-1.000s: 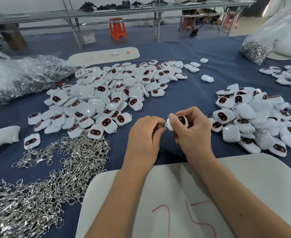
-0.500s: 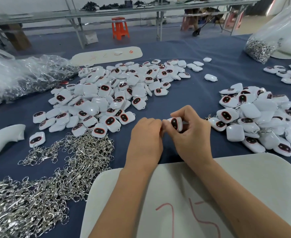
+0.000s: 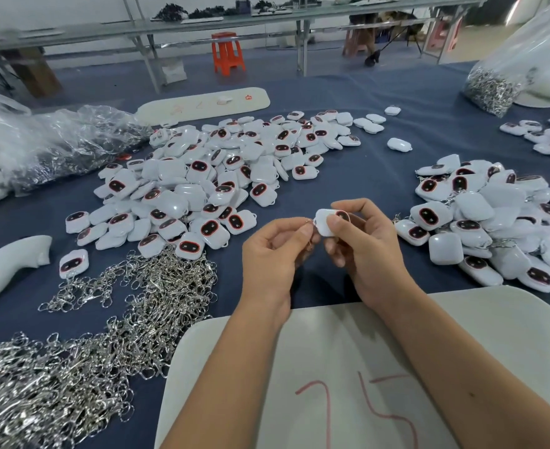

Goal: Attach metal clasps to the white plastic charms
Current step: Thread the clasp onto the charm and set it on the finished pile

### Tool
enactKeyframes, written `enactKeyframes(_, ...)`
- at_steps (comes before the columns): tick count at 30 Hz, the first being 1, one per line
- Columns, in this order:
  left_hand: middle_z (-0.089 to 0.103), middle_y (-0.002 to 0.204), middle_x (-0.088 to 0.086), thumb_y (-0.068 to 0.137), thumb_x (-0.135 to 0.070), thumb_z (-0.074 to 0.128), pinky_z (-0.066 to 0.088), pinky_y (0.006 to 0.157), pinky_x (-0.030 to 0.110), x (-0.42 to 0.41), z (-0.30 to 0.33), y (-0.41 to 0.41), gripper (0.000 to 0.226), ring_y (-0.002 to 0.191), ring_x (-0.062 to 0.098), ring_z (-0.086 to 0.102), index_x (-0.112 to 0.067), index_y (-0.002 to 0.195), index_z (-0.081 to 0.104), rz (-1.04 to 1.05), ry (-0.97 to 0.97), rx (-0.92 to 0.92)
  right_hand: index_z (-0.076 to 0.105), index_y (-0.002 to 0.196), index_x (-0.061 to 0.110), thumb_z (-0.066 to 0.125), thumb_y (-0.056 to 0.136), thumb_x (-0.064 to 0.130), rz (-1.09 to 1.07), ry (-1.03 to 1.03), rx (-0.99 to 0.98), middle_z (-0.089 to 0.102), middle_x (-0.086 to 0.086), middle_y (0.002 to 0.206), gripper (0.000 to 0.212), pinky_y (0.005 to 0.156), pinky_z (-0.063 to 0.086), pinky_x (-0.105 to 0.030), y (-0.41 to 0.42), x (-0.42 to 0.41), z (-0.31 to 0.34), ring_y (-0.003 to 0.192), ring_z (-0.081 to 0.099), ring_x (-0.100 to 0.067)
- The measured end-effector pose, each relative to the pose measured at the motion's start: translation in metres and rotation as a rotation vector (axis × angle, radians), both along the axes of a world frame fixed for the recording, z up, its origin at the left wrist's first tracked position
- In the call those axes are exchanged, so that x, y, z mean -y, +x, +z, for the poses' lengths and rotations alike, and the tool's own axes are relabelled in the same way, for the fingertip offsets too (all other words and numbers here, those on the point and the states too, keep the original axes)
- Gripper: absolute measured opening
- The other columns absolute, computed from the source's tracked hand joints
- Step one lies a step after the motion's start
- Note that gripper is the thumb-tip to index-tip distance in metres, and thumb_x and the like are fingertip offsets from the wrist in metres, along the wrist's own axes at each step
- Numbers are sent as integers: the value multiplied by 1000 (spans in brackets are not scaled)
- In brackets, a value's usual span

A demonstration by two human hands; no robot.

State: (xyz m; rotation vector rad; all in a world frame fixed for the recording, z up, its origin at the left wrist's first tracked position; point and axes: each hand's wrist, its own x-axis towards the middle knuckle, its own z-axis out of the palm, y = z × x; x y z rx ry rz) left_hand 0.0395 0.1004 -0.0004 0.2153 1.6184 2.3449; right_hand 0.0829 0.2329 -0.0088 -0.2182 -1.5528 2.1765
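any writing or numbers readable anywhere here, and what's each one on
"75", hand-drawn in red, on the near white board under the forearms.
Faint red marks on the far white board: too blurred to read.
A small greenish label on the white handle-shaped object at the left edge: too small to read.
The charms show dark red-rimmed ovals, no legible text.

Charm piles [image 3: 202, 176] [image 3: 487, 222] flank the hands [image 3: 319, 251]; clasps [image 3: 105, 319] lie left.

hands [image 3: 319, 251]: 2 | charm heaps [image 3: 208, 176]: 3 | clasp piles [image 3: 82, 345]: 1 | plastic bags [image 3: 40, 144]: 2 | orange stools [image 3: 228, 53]: 1
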Motion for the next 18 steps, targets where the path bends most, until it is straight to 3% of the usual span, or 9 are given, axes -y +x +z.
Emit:
enactKeyframes(3, 78, 80, 9, 87, 0, 76, 57, 73, 23, 1, -1, -3, 16, 77, 16, 74, -13, 95, 73, 114, -89, -99, 62, 108, 9, 72, 91, 14, -15, 0, 13, 68, -8, 74, 20, 44, 43, -23, -1, 0, -2, 52, 54, -17)
enactKeyframes(8, 74, 77, -10, 87, -1, 75, 54, 73, 20, 5, 0, -2, 16, 75, 7, 70, -16, 85, 77, 272, -490, -561, 68, 97, 8, 81, 85, 31, -68, 63, 51, 69, -8, 70, 29, 39, 39, -24, -3, 1, -5, 46, 52, -16)
enactKeyframes(13, 67, 75, 3, 84, 4, 67, 46, 66, 39, 11, 0, -6, 16, 71, 27, 61, -10, 82, 74, 293, -819, -908, 61, 101, 8, 85, 86, 27, -78, 237, 34, 71, -5, 70, 34, 38, 40, -25, 0, 6, -6, 43, 53, -19)
enactKeyframes(16, 61, 72, 7, 82, 4, 66, 37, 62, 39, 11, 2, -5, 15, 68, 31, 56, -10, 77, 69, 330, -979, -978, 57, 99, 12, 86, 86, 23, -91, 374, 20, 71, -5, 69, 34, 38, 43, -29, 1, 11, -7, 41, 54, -23)
enactKeyframes(18, 68, 76, 0, 84, 0, 70, 46, 67, 34, 11, 2, -3, 14, 72, 22, 63, -13, 81, 74, 354, -870, -855, 59, 101, 13, 84, 87, 22, -99, 342, 14, 69, -6, 65, 30, 39, 44, -28, 1, 11, -5, 42, 54, -22)
